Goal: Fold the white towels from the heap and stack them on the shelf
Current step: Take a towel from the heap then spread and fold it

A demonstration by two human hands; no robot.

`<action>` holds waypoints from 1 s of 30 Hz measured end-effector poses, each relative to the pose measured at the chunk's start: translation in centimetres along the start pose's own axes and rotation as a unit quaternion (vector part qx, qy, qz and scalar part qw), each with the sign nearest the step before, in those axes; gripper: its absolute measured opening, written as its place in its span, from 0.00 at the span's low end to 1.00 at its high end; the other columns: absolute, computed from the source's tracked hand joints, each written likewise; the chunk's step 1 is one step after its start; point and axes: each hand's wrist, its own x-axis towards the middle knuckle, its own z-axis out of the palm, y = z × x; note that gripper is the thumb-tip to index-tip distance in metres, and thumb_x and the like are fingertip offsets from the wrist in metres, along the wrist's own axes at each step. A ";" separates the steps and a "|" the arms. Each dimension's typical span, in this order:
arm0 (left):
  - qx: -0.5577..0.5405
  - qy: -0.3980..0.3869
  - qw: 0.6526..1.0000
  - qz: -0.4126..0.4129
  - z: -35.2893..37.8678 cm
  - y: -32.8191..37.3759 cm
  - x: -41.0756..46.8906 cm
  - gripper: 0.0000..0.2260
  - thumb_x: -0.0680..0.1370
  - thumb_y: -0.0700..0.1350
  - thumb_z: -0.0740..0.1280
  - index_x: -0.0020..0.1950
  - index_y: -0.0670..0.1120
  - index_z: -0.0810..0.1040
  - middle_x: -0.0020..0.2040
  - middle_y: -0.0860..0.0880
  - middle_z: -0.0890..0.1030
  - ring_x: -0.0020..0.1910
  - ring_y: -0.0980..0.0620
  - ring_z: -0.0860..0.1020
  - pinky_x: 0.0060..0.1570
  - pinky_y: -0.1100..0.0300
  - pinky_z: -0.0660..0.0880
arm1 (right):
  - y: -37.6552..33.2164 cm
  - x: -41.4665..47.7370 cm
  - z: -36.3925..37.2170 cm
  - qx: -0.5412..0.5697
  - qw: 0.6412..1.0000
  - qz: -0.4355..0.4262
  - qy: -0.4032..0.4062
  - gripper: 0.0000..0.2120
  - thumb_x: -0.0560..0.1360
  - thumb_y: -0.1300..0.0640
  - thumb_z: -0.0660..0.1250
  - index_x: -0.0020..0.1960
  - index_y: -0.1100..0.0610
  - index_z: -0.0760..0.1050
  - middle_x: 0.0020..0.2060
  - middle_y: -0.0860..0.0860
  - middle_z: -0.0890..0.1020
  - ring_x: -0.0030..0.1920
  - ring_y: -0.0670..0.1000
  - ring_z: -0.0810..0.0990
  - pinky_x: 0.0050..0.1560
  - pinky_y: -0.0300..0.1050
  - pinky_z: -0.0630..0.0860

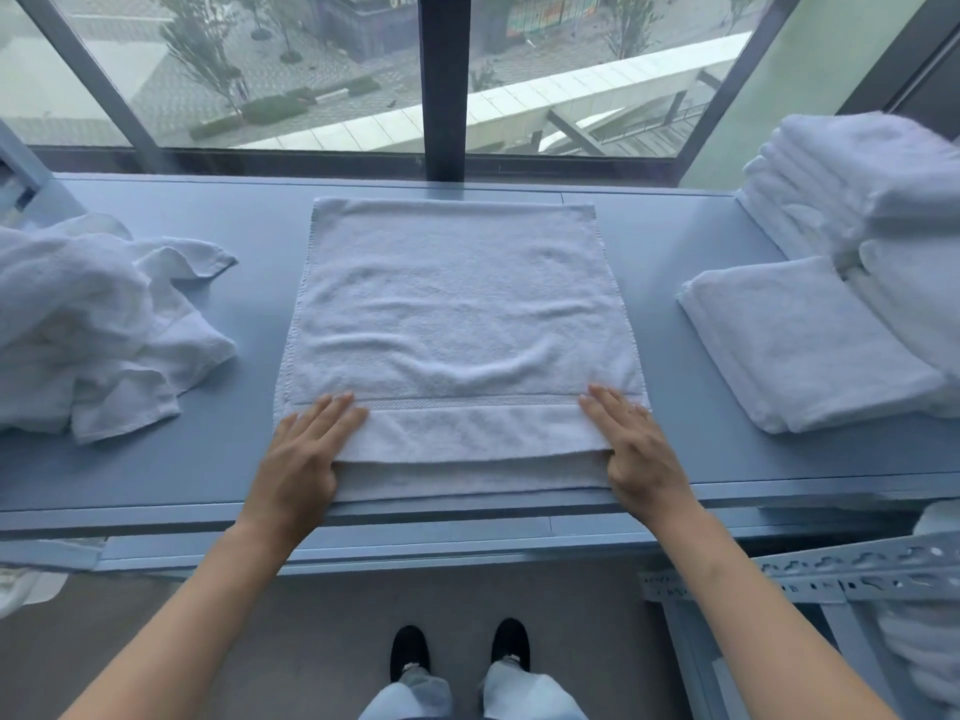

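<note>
A white towel (457,314) lies doubled over and flat in the middle of the blue shelf top (670,283), its two near edges slightly offset at the front. My left hand (306,449) rests on its near left corner with straight fingers on top and the thumb tucked at the edge. My right hand (634,444) rests the same way on the near right corner. A heap of crumpled white towels (88,324) sits on the left. On the right lies one folded towel (800,340) beside a tall stack of folded towels (862,184).
A large window with a dark centre post (444,85) stands right behind the shelf. A perforated metal shelf rail (852,569) juts out at lower right, with more white towels (930,646) below it. My feet stand on the floor under the shelf's front edge.
</note>
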 end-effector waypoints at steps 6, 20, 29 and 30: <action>0.005 -0.044 0.999 -0.024 -0.2 -0.9 1.2 0.37 0.72 0.34 0.50 0.79 0.54 0.67 0.81 0.55 0.62 0.81 0.52 0.58 0.79 0.42 0.54 | 0.7 1.7 0.0 -0.004 1.000 0.007 -0.011 0.41 0.69 0.70 0.44 0.81 0.53 0.64 0.81 0.48 0.61 0.82 0.49 0.56 0.82 0.53 0.52; 0.003 -0.048 0.999 -0.015 -1.4 -1.0 -3.4 0.36 0.72 0.36 0.52 0.81 0.54 0.64 0.83 0.57 0.56 0.83 0.48 0.55 0.77 0.38 0.59 | 0.5 -1.7 -0.1 0.022 0.999 -0.020 -0.015 0.41 0.69 0.71 0.47 0.80 0.53 0.64 0.80 0.45 0.61 0.82 0.46 0.55 0.81 0.49 0.53; -0.024 -0.049 0.998 -0.030 -0.3 -1.6 -0.4 0.35 0.73 0.37 0.53 0.81 0.53 0.64 0.83 0.57 0.56 0.83 0.52 0.52 0.78 0.40 0.56 | 2.3 2.0 -0.5 -0.002 1.000 -0.004 -0.029 0.43 0.68 0.72 0.47 0.81 0.49 0.61 0.81 0.42 0.58 0.82 0.45 0.53 0.81 0.45 0.51; -0.031 -0.047 0.998 -0.031 -0.2 -1.6 0.3 0.35 0.73 0.37 0.52 0.81 0.52 0.64 0.82 0.56 0.57 0.83 0.51 0.53 0.78 0.39 0.56 | 2.2 2.7 -1.0 0.001 0.999 0.000 -0.032 0.42 0.69 0.72 0.47 0.81 0.50 0.63 0.81 0.43 0.59 0.82 0.47 0.55 0.81 0.46 0.52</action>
